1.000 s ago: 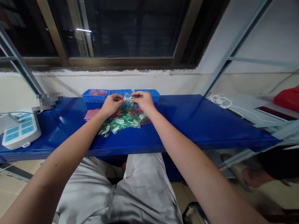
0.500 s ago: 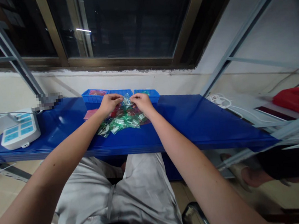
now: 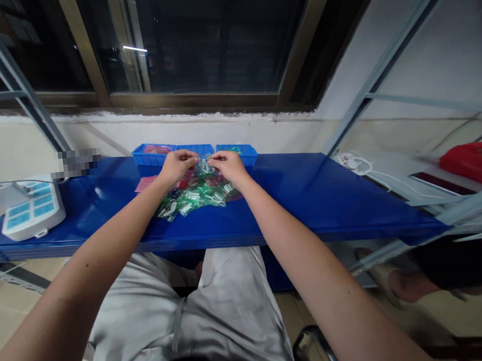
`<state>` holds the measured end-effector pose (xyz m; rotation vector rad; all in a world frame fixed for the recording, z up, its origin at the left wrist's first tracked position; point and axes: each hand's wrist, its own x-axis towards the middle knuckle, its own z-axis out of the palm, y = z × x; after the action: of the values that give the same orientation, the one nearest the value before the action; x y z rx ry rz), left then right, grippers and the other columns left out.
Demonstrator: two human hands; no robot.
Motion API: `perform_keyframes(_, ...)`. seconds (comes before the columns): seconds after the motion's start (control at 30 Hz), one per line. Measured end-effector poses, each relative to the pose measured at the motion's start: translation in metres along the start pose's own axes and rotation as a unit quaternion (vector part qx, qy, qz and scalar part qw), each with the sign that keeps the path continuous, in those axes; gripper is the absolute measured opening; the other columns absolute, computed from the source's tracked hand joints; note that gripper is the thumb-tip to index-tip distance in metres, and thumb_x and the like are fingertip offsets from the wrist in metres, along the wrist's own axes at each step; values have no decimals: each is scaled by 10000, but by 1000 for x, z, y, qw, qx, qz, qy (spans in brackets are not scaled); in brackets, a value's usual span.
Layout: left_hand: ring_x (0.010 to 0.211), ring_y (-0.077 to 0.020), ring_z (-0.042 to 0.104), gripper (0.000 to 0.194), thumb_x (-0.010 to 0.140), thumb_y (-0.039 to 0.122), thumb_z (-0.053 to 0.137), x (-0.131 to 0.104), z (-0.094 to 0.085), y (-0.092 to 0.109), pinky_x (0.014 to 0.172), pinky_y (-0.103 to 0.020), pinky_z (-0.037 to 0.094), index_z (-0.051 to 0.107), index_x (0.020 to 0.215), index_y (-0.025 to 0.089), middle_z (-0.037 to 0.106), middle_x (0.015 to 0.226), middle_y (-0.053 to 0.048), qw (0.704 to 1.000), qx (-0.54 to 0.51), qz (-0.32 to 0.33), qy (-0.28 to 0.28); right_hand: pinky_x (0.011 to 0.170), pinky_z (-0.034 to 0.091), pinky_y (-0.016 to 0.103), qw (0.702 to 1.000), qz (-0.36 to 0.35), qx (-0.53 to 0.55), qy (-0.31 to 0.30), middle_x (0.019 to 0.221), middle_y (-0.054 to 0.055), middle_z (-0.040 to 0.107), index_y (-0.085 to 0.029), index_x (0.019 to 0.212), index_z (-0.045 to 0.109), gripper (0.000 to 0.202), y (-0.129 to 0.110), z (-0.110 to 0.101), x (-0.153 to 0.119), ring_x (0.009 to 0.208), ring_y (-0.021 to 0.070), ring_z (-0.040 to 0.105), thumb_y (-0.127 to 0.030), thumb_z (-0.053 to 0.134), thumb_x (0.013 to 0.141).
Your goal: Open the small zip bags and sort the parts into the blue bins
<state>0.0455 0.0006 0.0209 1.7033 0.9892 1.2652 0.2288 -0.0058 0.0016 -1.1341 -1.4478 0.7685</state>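
Observation:
Between my two hands is a small clear plastic bag [image 3: 204,166] with light-coloured bits inside. My left hand [image 3: 180,165] pinches its left side, and my right hand [image 3: 227,163] pinches its right side. Below them lies a pile of small green-tinted bags [image 3: 195,198] holding pale pieces, with some red bags [image 3: 183,183] among them. A pink bag [image 3: 145,183] shows beside my left wrist. Behind my hands stand blue bins: the left bin [image 3: 139,156] has pinkish bags in it, the right bin [image 3: 247,154] something green. What the middle bin [image 3: 197,149] holds is hidden.
A white power strip [image 3: 33,211] with blue sockets and a plug sits at the left of the blue table [image 3: 311,196]. Grey metal posts [image 3: 368,84] rise at both sides. To the right are a shelf with cables, a phone [image 3: 441,182] and a red cloth [image 3: 475,161].
The small bag between my hands is slightly lower and its top looks less raised. My right fingers have shifted a little to the left.

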Motion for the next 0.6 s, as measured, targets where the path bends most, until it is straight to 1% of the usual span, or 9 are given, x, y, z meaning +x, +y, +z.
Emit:
perform_keyframes(0.1,572,-130,548,167,709,303,742,0,0,-1,600,-280,452,687,761,155,627,626,-16,1000,5,9,-1,502,433,236,1000,5,-1,10,587,-29,592,-176,773,689,137,-2,0,-1,547,132,543,-286,699,691)
perform_keyframes(0.17,563,-130,549,175,710,318,746,0,0,-1,600,-284,456,684,755,161,624,621,-13,1000,3,11,-4,479,430,237,1000,18,6,14,535,-40,561,-177,777,691,126,-4,0,-2,507,132,533,-274,705,699)
perform_keyframes(0.23,606,-147,587,179,714,323,749,-1,0,-1,658,-308,486,690,756,159,650,655,-31,1000,-7,7,-9,453,422,235,999,35,27,11,519,-36,561,-175,781,685,102,-8,0,-4,480,134,539,-258,696,724)
perform_keyframes(0.3,693,-175,633,187,735,333,736,0,1,-1,742,-342,510,699,757,151,686,722,-67,999,-32,-5,-12,436,420,228,997,49,66,2,580,-6,620,-174,787,669,87,-12,0,-6,509,145,591,-259,671,768)
perform_keyframes(0.37,767,-189,654,190,749,332,724,1,2,-2,799,-362,515,705,755,144,710,803,-95,998,-56,-13,-15,443,436,222,993,52,104,-5,670,29,670,-175,772,647,136,-15,0,-6,585,159,650,-304,646,814)
perform_keyframes(0.43,794,-181,654,163,733,300,735,2,1,-4,813,-353,512,703,753,141,715,852,-97,998,-62,-4,-18,462,454,225,992,43,120,-7,697,42,674,-176,747,631,217,-14,-1,-6,637,170,674,-375,640,832)
perform_keyframes(0.5,758,-161,641,143,687,239,766,2,1,-6,776,-330,509,695,765,142,705,824,-74,999,-50,-2,-14,469,453,234,994,18,105,-7,664,31,651,-176,722,630,235,-10,-1,-4,619,169,657,-394,680,793)
perform_keyframes(0.6,673,-141,609,198,638,147,776,3,0,-9,685,-301,488,665,802,149,664,732,-28,999,-45,-22,-4,472,429,242,998,-30,55,-14,620,-6,612,-182,721,631,165,-1,0,0,545,141,578,-305,738,695)
